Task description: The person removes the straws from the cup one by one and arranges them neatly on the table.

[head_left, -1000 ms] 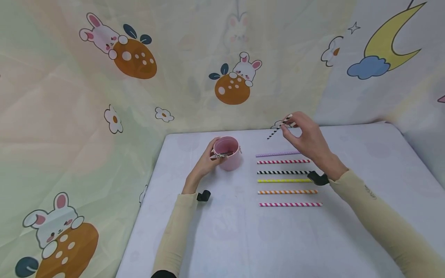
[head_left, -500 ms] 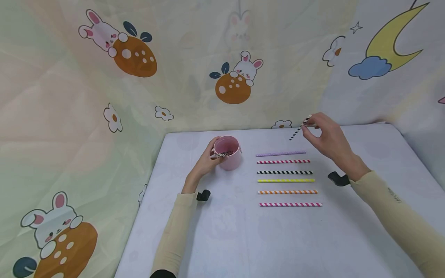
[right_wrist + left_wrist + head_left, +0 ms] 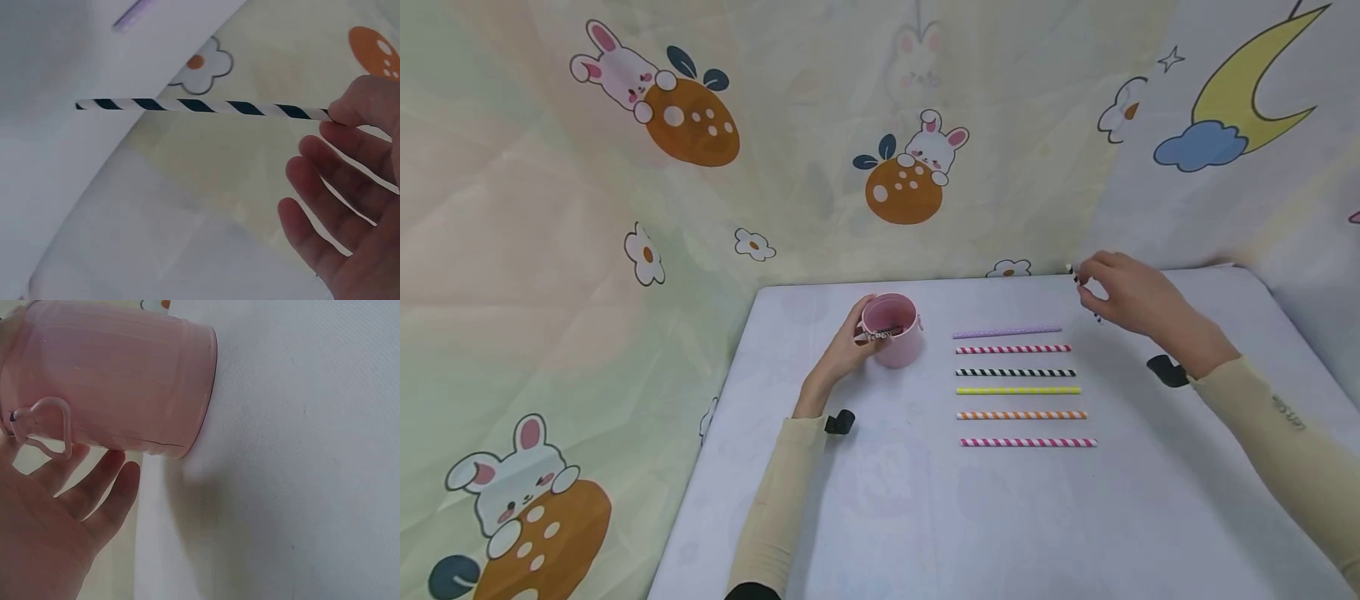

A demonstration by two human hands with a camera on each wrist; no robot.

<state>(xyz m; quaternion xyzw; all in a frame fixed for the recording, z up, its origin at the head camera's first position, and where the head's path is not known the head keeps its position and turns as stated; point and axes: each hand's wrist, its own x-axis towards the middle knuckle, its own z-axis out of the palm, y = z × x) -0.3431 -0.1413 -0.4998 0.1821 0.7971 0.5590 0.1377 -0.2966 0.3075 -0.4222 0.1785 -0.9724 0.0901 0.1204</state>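
Near the far edge of a white-covered table (image 3: 880, 500), before a pale rabbit-printed backdrop (image 3: 797, 200), the right hand (image 3: 1138, 298) pinches a black-and-white striped straw (image 3: 199, 105) aloft; the left hand (image 3: 842, 352) grips a pink pail (image 3: 898, 348), left of six patterned straws (image 3: 1018, 391) lying parallel.

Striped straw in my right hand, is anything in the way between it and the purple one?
Nothing visible; only white tabletop shows between the striped straw, pinched in your right hand, and the purple straw.

White table (image 3: 880, 508) | six patterned straws (image 3: 1018, 391), parallel, apart | pink bucket (image 3: 898, 352), contact unclear
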